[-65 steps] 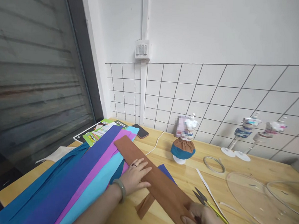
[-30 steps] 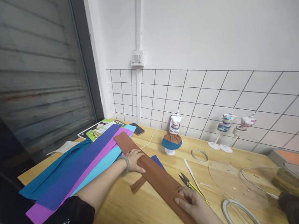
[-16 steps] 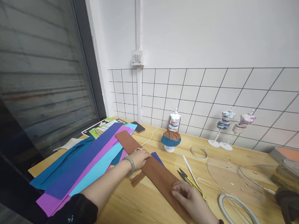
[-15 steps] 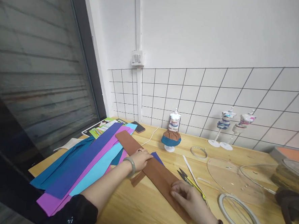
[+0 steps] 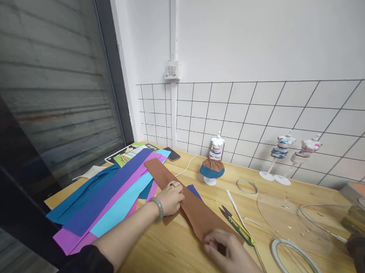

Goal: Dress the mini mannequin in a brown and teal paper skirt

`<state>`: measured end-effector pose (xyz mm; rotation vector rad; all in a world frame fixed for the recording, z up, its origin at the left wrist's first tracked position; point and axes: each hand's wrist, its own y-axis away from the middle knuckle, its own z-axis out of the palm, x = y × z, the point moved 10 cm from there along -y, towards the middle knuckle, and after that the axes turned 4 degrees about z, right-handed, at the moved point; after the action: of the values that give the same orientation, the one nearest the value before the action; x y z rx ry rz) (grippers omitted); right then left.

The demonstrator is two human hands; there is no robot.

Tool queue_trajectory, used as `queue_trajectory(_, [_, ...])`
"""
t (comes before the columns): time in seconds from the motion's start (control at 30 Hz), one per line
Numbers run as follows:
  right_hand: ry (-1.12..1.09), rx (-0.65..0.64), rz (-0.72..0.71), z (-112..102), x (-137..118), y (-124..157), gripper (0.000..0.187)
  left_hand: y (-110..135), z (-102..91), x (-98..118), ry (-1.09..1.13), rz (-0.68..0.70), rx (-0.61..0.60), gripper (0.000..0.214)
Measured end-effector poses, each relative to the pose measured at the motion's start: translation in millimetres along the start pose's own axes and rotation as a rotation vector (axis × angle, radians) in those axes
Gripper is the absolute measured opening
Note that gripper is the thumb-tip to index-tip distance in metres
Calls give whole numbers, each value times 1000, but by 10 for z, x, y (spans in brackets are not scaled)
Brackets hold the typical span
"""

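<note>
A long brown fabric strip (image 5: 193,203) lies slantwise across the wooden table under both hands. My left hand (image 5: 171,197), with a bangle at the wrist, has its fingers curled closed at the strip's near edge, about midway along. Closer to me, my right hand (image 5: 225,252) pinches the same edge between thumb and forefinger, and the cloth bulges slightly there. A smaller brown piece (image 5: 170,219) shows beneath my left hand. Behind the strip, a bit of blue-violet fabric (image 5: 195,191) sticks out. Thread snips (image 5: 240,228) with yellow and green handles lie just beyond my right hand.
Purple (image 5: 105,189), magenta, light blue and teal fabric strips overlap at left. A small dress form (image 5: 216,149) wears a brown-and-teal skirt (image 5: 212,169). Two more forms (image 5: 282,146) stand farther right. A phone (image 5: 172,154), a clear disc (image 5: 289,217) and a ring (image 5: 298,259) lie about.
My left fingers have gone from lying flat on the brown strip to curling at its edge. My right hand has moved to the near edge, which now lifts slightly. The view has shifted a little.
</note>
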<state>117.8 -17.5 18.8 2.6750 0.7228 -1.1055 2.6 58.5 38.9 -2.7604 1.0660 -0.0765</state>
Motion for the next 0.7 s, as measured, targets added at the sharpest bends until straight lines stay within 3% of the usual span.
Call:
queue_trajectory(0.13, [107, 154, -27, -204, 69, -9, 30, 301, -186, 105, -59, 32, 68, 18])
queue_trajectory(0.2, [260, 284, -1, -334, 189, -17, 28, 459, -186, 133, -36, 20, 69, 18])
queue_trajectory(0.27, [377, 333, 28, -373, 320, -40, 29, 594, -163, 126, 3, -19, 82, 17])
queue_trajectory(0.47, [511, 313, 66, -313, 472, -114, 27, 801, -103, 11, 95, -124, 120, 17])
queue_trajectory(0.7, [425, 283, 109, -280, 492, -144, 24, 898, -122, -268, 97, -297, 139, 13])
